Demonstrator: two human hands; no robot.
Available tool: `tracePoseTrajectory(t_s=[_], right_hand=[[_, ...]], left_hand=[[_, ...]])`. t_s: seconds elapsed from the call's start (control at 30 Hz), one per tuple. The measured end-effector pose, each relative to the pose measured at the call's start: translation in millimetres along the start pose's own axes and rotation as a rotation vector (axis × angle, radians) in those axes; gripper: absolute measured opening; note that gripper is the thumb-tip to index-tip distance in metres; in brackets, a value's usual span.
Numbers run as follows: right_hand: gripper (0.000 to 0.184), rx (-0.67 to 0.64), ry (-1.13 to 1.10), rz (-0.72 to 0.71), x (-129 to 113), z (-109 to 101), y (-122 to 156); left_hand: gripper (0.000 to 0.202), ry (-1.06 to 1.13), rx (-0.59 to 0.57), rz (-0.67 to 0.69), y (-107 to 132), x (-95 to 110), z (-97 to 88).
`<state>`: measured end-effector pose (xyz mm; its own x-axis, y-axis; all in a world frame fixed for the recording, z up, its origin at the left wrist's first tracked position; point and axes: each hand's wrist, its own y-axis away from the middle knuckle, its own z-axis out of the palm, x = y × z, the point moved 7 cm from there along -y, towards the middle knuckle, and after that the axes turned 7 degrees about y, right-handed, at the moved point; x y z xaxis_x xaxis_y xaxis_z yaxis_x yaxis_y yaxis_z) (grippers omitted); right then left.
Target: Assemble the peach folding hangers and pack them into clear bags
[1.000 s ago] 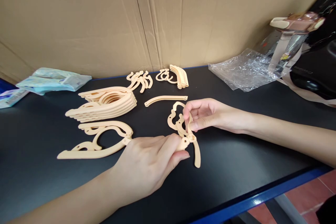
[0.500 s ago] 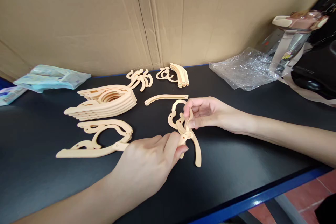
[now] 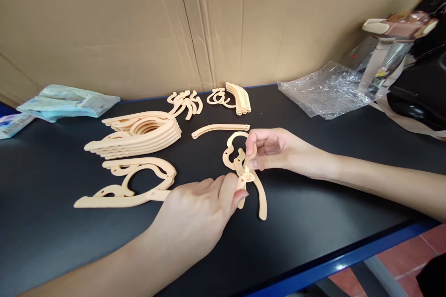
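Between the fingers of my left hand [image 3: 200,211], closed, is a beige plastic folding-hanger piece [image 3: 242,182], its end sticking out toward the right. Fingertips and thumb of my right hand [image 3: 278,151] pinch a curved beige hanger hook [image 3: 251,155], whose lower end meets that piece. My fingers hide part of the joint. Loose beige parts lie below and behind my fingers, among them a curved arm [image 3: 260,197] and a rounded hook-like part [image 3: 228,152]. Beside my left wrist a folded hanger [image 3: 118,203] lies flat on the black table [image 3: 313,232].
A stack of folded hangers [image 3: 139,141] stands at left, with a hook pile [image 3: 184,102] and stacked arms [image 3: 239,97] behind. One single arm [image 3: 223,127] lies mid-table. Tissue packs [image 3: 69,102] are far left; clear plastic wrap [image 3: 320,90] and a bottle [image 3: 393,51] are at right.
The hook in my right hand has turned slightly and its lower end sits more upright against the left-hand piece. Both hands stay almost in place.
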<state>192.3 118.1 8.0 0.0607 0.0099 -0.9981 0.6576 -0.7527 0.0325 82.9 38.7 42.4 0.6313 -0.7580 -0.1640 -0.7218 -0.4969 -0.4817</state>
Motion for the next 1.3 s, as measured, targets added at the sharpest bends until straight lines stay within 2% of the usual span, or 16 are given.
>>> tracePoseTrajectory(t_s=[0.2,0.3,0.37,0.43,0.5,0.53,0.6,0.67,0.73,0.83,0.9,1.0,1.07,1.2,1.3], right_hand=[[0.017,-0.040,0.019,-0.046,-2,3,0],[0.017,-0.027,0.080,-0.104,-3,3,2],[0.030,0.031,0.160,-0.145,-4,-1,3],[0.035,0.163,0.326,-0.207,-9,-13,5],[0.025,0.304,0.607,-0.323,-18,-24,8],[0.020,0.347,0.767,-0.391,-23,-26,9],[0.020,0.336,1.033,-0.485,-26,-24,8],[0.027,0.280,1.183,-0.488,-22,-22,5],[0.026,0.284,1.271,-0.443,-20,-24,2],[0.019,0.402,1.383,-0.422,-23,-27,4],[0.022,0.455,1.420,-0.415,-24,-28,5],[0.036,0.417,1.455,-0.374,-19,-29,3],[0.035,0.370,1.474,-0.342,-14,-29,1],[0.020,0.394,1.440,-0.301,-14,-32,1],[0.006,0.421,1.203,-0.246,-15,-39,2]], left_hand=[[0.044,0.057,-0.034,-0.035,4,-4,4.1],[0.036,0.148,-0.122,-0.148,8,-11,9.4],[0.031,0.232,-0.203,-0.265,10,-19,13.6],[0.028,0.358,-0.287,-0.402,12,-29,18.4],[0.027,0.519,-0.365,-0.552,15,-38,24.1],[0.028,0.596,-0.396,-0.620,17,-41,26.9],[0.027,0.719,-0.427,-0.723,20,-46,30.9],[0.024,0.811,-0.413,-0.773,22,-48,32.5],[0.020,0.909,-0.377,-0.809,24,-49,33.6],[0.031,1.054,-0.344,-0.867,28,-49,37.0],[0.035,1.123,-0.331,-0.889,29,-48,38.9],[0.032,1.188,-0.291,-0.942,29,-51,40.0],[0.030,1.234,-0.257,-0.981,27,-53,40.1],[0.025,1.394,-0.229,-1.010,23,-55,41.0],[0.020,1.510,-0.222,-1.067,23,-57,42.8]])
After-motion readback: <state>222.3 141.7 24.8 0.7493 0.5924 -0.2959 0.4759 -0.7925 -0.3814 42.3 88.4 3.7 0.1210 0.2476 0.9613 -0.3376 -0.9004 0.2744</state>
